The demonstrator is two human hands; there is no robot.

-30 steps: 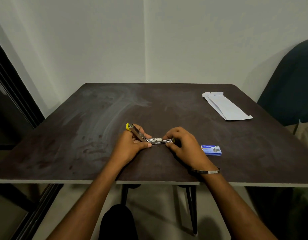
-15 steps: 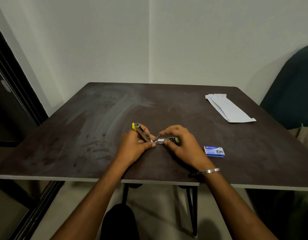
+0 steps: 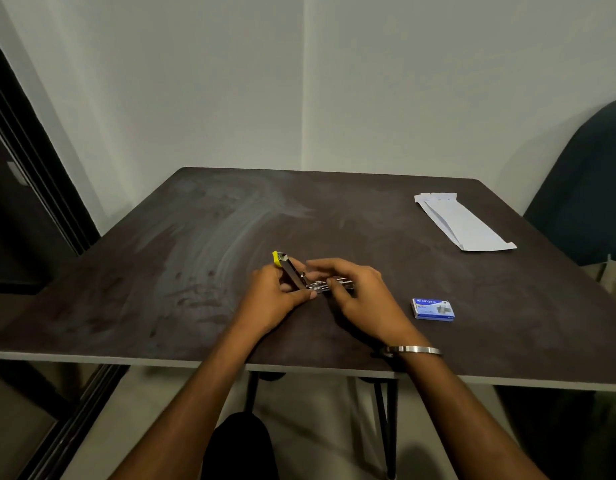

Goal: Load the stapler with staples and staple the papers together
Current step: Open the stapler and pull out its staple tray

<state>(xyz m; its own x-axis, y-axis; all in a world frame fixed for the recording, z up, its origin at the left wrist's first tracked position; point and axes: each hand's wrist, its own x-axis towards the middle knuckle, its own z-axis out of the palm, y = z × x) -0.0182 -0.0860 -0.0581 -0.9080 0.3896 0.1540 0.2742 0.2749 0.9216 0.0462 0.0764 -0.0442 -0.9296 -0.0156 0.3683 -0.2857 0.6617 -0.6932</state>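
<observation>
A small metal stapler with a yellow tip lies swung open on the dark table. My left hand grips its raised yellow-tipped arm. My right hand covers the flat metal channel of the stapler, fingers pinched on it; what lies under those fingers is hidden. A blue staple box sits closed on the table just right of my right hand. Folded white papers lie at the table's far right.
A dark chair back stands past the table's right edge. White walls meet in a corner behind the table. A dark door frame runs along the left. The table's front edge is close to my forearms.
My right hand's fingers have slid left along the stapler's channel toward the hinge. My left hand keeps the same hold. The view has shifted slightly.
</observation>
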